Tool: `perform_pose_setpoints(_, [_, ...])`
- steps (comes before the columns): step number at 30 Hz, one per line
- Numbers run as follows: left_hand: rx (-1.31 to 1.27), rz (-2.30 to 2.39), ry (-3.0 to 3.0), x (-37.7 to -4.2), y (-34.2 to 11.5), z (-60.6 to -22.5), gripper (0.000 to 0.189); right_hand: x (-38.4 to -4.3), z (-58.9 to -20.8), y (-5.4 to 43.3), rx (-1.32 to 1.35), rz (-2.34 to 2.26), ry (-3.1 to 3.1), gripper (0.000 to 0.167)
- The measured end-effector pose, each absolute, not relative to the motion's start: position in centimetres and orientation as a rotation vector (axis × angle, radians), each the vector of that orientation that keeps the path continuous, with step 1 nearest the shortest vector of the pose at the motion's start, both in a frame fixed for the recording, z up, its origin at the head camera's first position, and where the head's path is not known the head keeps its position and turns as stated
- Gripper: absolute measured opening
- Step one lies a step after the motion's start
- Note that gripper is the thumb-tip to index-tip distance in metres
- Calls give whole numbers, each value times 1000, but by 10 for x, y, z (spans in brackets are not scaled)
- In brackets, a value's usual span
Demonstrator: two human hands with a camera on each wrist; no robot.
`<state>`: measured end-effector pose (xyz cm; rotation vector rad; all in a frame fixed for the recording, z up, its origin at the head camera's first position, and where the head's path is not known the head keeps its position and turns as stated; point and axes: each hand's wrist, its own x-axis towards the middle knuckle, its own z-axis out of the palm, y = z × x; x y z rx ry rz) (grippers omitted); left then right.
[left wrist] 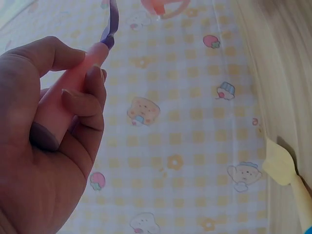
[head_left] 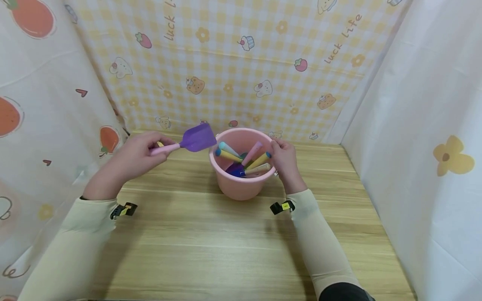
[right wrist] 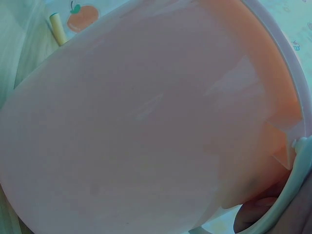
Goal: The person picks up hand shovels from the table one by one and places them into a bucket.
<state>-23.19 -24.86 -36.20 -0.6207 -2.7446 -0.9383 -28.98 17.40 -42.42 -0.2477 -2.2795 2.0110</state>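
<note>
In the head view my left hand (head_left: 141, 152) holds a toy shovel (head_left: 197, 138) by its pink handle, its purple blade pointing right toward the bucket's rim. Seen from the left wrist, the thumb and fingers of that hand (left wrist: 63, 112) curl round the handle (left wrist: 70, 92). A pink bucket (head_left: 239, 190) stands upright on the wooden table. Several tools lie inside it, their pink, yellow, light blue and cream handles (head_left: 252, 154) leaning at different angles. My right hand (head_left: 285, 161) grips the bucket's right rim. The right wrist view is mostly filled by the bucket's wall (right wrist: 136, 122).
A yellow tool (left wrist: 280, 165) lies on the table in the left wrist view. Part of a yellow handle (right wrist: 57, 29) shows past the bucket in the right wrist view. Printed curtains (head_left: 241, 62) enclose the wooden table (head_left: 211, 251) at the back and both sides.
</note>
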Motion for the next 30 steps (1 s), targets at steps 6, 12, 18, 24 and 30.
perform_pose_setpoints(6, [-682,-888,-2766,-229,-234,-352,26,-290,-424,174,-244,2016,-2277,41])
perform_pose_setpoints(12, [-803,-871,-2734,-228,-223,-342,21,-291,-424,173,-242,2017,-2272,41])
perform_pose_setpoints(18, [-876,-840,-2762,-231,-215,-334,20,-290,-423,173,-254,2022,-2266,41])
perform_pose_setpoints(24, [-942,-796,-2825,-235,-204,-328,18,-290,-425,174,-261,2029,-2280,42])
perform_pose_setpoints(30, [-1066,-745,-2746,-241,-193,-324,19,-290,-425,175,-253,2028,-2281,42])
